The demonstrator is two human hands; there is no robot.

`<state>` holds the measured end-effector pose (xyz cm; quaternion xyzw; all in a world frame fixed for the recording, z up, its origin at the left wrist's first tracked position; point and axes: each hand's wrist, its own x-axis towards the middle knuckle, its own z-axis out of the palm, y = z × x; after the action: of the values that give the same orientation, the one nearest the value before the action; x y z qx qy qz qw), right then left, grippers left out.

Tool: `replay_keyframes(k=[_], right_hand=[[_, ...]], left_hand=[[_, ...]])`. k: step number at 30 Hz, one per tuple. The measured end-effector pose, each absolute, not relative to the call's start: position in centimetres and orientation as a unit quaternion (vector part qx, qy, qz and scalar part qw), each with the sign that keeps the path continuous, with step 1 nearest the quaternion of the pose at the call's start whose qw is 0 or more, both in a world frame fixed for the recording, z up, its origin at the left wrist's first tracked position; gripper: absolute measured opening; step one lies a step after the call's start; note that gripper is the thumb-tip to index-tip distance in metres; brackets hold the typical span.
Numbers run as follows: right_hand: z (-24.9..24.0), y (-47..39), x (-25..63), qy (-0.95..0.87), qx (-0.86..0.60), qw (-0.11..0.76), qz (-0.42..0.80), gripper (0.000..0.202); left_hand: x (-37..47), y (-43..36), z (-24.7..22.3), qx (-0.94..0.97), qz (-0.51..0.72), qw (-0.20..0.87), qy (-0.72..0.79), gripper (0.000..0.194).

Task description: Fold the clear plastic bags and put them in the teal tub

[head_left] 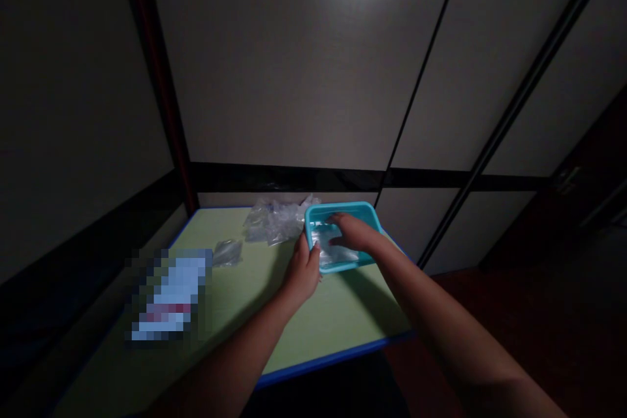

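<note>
A turquoise plastic basket is at the far right part of the table, and its near edge looks raised. My left hand grips its left rim, with the thumb over the edge. Inside the basket lies a clear plastic bag. My right hand reaches into the basket above that bag, fingers apart and holding nothing I can see. Beside the basket on the left lies a crumpled heap of clear plastic bags.
The green table has a blue edge and stands against pale cabinet panels. A small clear packet lies left of the heap. Farther left is a blurred-out bluish-white item. Dark floor shows at the right.
</note>
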<state>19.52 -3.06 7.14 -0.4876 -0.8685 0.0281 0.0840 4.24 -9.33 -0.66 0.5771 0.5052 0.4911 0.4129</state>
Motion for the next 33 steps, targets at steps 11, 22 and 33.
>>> replay_keyframes(k=[11, 22, 33], right_hand=[[5.7, -2.5, 16.7, -0.872, -0.485, 0.003, -0.056, 0.045], [6.3, -2.7, 17.7, -0.869, -0.493, 0.049, -0.02, 0.041], [8.8, -6.8, 24.9, -0.746, -0.566, 0.341, -0.084, 0.036]], left_hand=[[4.1, -9.3, -0.6, 0.573, 0.484, 0.427, 0.505, 0.047], [3.9, -9.2, -0.3, 0.567, 0.478, 0.427, 0.518, 0.05], [3.8, -8.7, -0.6, 0.551, 0.487, 0.449, 0.507, 0.05]])
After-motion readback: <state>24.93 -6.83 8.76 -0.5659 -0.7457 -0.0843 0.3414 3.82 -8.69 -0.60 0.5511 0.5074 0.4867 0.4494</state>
